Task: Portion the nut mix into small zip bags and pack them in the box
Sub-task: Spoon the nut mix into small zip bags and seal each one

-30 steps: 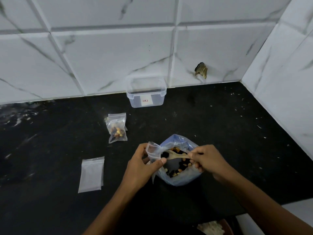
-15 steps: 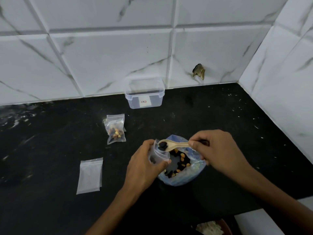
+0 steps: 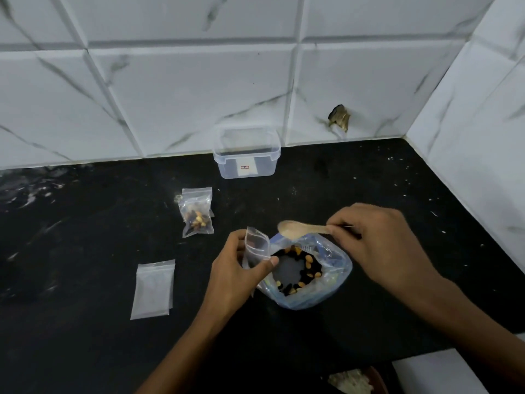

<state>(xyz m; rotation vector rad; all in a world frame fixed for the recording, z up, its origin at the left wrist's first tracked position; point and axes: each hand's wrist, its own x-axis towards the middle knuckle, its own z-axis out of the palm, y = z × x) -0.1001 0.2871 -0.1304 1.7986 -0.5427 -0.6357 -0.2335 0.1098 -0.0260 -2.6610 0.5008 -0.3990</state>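
A large blue-tinted bag of nut mix (image 3: 326,285) stands open on the black counter, with yellow and dark nuts inside. My left hand (image 3: 235,268) holds a small clear zip bag (image 3: 257,247) upright at the big bag's left rim. My right hand (image 3: 377,245) grips the handle of a wooden spoon (image 3: 298,229); its bowl is empty and hovers above the big bag, just right of the small bag's mouth. A filled small zip bag (image 3: 197,213) lies further left. The clear plastic box (image 3: 246,155) stands open against the back wall.
A flat stack of empty small zip bags (image 3: 153,288) lies on the counter at the left. White marble tiles form the back wall and the right wall (image 3: 477,166). A brown dish (image 3: 355,383) shows at the bottom edge. The counter's front edge ends at the lower right.
The spoon rose out of the big bag loaded with nuts, reached the small bag's mouth, and is now empty. My left hand has lifted the small bag slightly.
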